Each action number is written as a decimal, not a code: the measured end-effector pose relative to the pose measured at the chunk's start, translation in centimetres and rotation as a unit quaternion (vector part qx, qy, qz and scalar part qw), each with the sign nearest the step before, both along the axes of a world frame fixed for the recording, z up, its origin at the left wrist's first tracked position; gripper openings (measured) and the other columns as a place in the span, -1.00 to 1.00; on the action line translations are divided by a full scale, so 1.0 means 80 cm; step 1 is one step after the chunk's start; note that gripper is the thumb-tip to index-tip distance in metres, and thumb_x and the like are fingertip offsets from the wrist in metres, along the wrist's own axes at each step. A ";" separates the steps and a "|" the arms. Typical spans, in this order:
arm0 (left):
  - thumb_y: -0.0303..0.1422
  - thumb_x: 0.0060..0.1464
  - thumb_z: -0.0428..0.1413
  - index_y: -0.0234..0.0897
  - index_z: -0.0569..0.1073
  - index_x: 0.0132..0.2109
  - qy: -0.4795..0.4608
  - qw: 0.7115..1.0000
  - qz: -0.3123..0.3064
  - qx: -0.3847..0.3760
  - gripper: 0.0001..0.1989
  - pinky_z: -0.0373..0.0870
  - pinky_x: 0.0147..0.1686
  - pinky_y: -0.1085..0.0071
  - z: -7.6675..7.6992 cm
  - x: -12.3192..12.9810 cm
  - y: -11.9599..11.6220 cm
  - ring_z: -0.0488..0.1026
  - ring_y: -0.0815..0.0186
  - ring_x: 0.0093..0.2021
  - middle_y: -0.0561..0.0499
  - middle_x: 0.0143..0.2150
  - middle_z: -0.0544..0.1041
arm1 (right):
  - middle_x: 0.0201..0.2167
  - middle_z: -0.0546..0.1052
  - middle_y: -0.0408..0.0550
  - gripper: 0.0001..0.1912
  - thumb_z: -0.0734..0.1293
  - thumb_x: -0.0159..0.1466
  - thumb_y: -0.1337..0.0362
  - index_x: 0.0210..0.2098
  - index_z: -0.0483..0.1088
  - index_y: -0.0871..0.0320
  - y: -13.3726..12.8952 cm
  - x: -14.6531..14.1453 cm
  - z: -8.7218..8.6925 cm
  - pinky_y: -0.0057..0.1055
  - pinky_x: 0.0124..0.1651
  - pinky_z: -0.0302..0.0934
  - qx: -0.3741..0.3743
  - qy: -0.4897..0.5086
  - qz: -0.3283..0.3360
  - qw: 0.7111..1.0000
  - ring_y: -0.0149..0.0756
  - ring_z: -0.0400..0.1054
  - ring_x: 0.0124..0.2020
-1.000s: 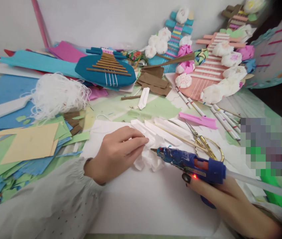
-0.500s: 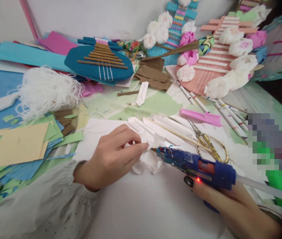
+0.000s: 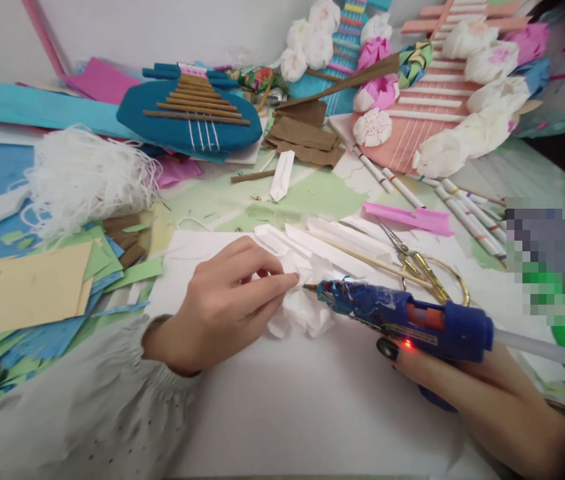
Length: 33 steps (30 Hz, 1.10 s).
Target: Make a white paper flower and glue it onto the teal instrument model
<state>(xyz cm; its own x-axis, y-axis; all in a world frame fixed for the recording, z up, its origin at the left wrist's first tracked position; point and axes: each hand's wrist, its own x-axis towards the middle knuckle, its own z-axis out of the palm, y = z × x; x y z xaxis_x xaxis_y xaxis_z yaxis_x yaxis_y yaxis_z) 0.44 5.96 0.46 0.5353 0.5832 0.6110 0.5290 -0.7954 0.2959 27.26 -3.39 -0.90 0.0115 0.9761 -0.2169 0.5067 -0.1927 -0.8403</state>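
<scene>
Sleeve (image 3: 87,400), pale and gathered at the wrist, is noted nearest to us on the left, beside a white sheet (image 3: 282,400) lying flat under the work. We find the right hand (image 3: 467,387) wrapped about a blue glue gun (image 3: 377,303), its dark-nailed thumb (image 3: 387,348) below the barrel, near a red light. We find the left hand (image 3: 227,307) with its fingers drawn narrow, holding crumpled white paper (image 3: 307,317) at its upper left edge; the exact pinch is partly hidden. The paper lies over the sheet, between the left fingers and the gun.

We record the governing relation: the gun's long axis slopes down from nozzle (image 3: 311,287) to rear, left to right, with the nozzle aimed at the left fingertips and just beside them. The left hand is nearer the paper. We cannot tell whether the nozzle touches it.

Beyond, we list folded white strips (image 3: 320,253), a thin stick (image 3: 362,259) and gold-handled scissors (image 3: 425,270). Farther off stand decorated paper instruments, one dark blue (image 3: 137,117), one pink (image 3: 387,150).
</scene>
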 end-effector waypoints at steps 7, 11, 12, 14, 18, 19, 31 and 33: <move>-0.53 0.03 0.11 -0.19 0.49 -0.32 -0.004 1.000 -0.024 0.003 -0.86 0.35 -0.42 0.39 0.002 0.000 0.001 0.36 0.35 -0.40 0.01 -0.43 0.49 | -0.14 0.50 -0.09 -0.68 0.26 0.20 0.00 -0.11 0.42 -0.06 0.012 -0.012 0.014 -0.27 -0.25 0.35 -0.010 -0.050 0.071 0.996 -0.10 0.38 -0.22; -0.53 0.03 0.11 -0.19 0.50 -0.33 0.009 0.999 -0.034 -0.005 -0.86 0.36 -0.41 0.38 0.006 0.000 0.002 0.37 0.34 -0.40 0.01 -0.44 0.49 | -0.34 0.50 -0.03 -0.65 0.24 0.17 -0.07 -0.35 0.47 0.03 0.023 -0.023 0.026 -0.31 -0.41 0.29 0.059 -0.078 0.085 0.992 -0.16 0.34 -0.38; -0.53 0.03 0.11 -0.19 0.50 -0.33 0.015 0.999 -0.033 -0.008 -0.86 0.36 -0.41 0.38 0.006 0.000 0.002 0.37 0.34 -0.40 0.01 -0.43 0.49 | -0.40 0.48 -0.03 -0.65 0.24 0.17 -0.08 -0.41 0.46 0.04 0.025 -0.025 0.028 -0.33 -0.44 0.26 0.069 -0.080 0.089 0.990 -0.17 0.33 -0.41; -0.53 0.02 0.11 -0.19 0.51 -0.33 0.020 0.999 -0.033 -0.007 -0.86 0.37 -0.40 0.37 0.007 0.000 0.002 0.37 0.34 -0.40 0.01 -0.43 0.49 | -0.49 0.44 -0.05 -0.67 0.24 0.17 -0.04 -0.49 0.44 0.04 0.028 -0.028 0.032 -0.36 -0.49 0.22 0.081 -0.082 0.088 0.989 -0.20 0.30 -0.45; -0.56 0.01 0.12 -0.24 0.50 -0.30 0.023 0.999 -0.044 0.019 -0.85 0.35 -0.41 0.38 0.005 0.000 0.002 0.36 0.34 -0.39 -0.02 -0.43 0.49 | -0.58 0.38 -0.09 -0.76 0.25 0.18 0.07 -0.51 0.39 0.04 0.028 -0.029 0.036 -0.38 -0.53 0.18 0.103 -0.078 0.100 0.987 -0.26 0.23 -0.54; -0.57 0.01 0.12 -0.25 0.50 -0.29 0.024 0.998 -0.046 0.026 -0.85 0.34 -0.42 0.39 0.004 0.000 0.002 0.35 0.34 -0.40 -0.03 -0.42 0.49 | -0.60 0.37 -0.11 -0.78 0.24 0.18 0.11 -0.52 0.37 0.05 0.028 -0.029 0.036 -0.39 -0.53 0.17 0.108 -0.079 0.107 0.985 -0.28 0.22 -0.55; -0.65 -0.03 0.11 -0.29 0.47 -0.22 0.051 0.995 -0.072 0.046 -0.76 0.32 -0.38 0.40 -0.004 -0.004 0.000 0.31 0.33 -0.33 -0.06 -0.34 0.49 | -0.69 0.21 -0.23 -0.78 0.15 0.16 0.32 -0.60 0.07 0.07 0.033 -0.035 0.050 -0.47 -0.62 0.04 0.171 -0.116 0.159 0.965 -0.38 0.10 -0.64; -0.65 -0.03 0.12 -0.30 0.46 -0.21 0.054 0.995 -0.074 0.046 -0.76 0.32 -0.38 0.39 -0.005 -0.004 0.000 0.30 0.32 -0.33 -0.07 -0.33 0.49 | -0.70 0.17 -0.24 -0.77 0.15 0.15 0.33 -0.60 0.04 0.07 0.034 -0.036 0.051 -0.47 -0.62 0.03 0.173 -0.107 0.161 0.966 -0.39 0.08 -0.65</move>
<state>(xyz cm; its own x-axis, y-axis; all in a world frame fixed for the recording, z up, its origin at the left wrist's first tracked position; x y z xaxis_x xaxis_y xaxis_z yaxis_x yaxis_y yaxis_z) 0.09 5.98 0.09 0.6770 0.4370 0.5922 0.4289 -0.8881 0.1652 24.38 -0.68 3.21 -0.2961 0.9502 0.0970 0.6632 0.2776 -0.6950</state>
